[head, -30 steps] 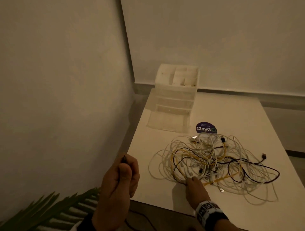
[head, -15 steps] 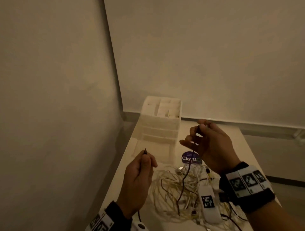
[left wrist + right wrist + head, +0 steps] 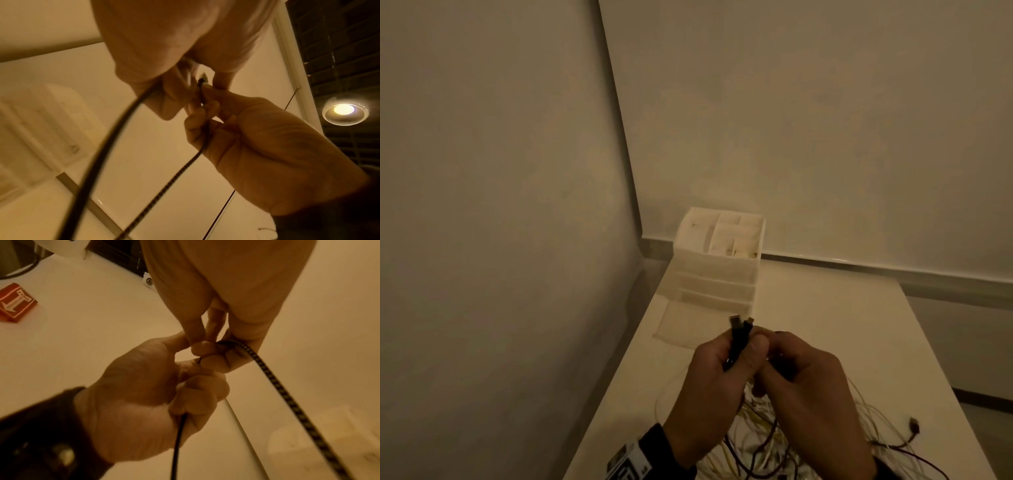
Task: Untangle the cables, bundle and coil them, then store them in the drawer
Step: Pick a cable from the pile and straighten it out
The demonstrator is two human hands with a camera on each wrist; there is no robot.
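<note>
Above the tangled pile of white, yellow and dark cables [image 3: 774,442] on the white table [image 3: 842,329], the left hand [image 3: 709,387] and right hand [image 3: 808,394] meet, both pinching one black braided cable [image 3: 736,346], its two plugs upright together. The translucent white drawer organiser [image 3: 717,270] stands beyond the pile.

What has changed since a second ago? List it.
The right hand left the tangled pile, took the black cable and met the left hand; both plug ends now sit together. The drawer unit stayed put, bottom drawer open.
</note>
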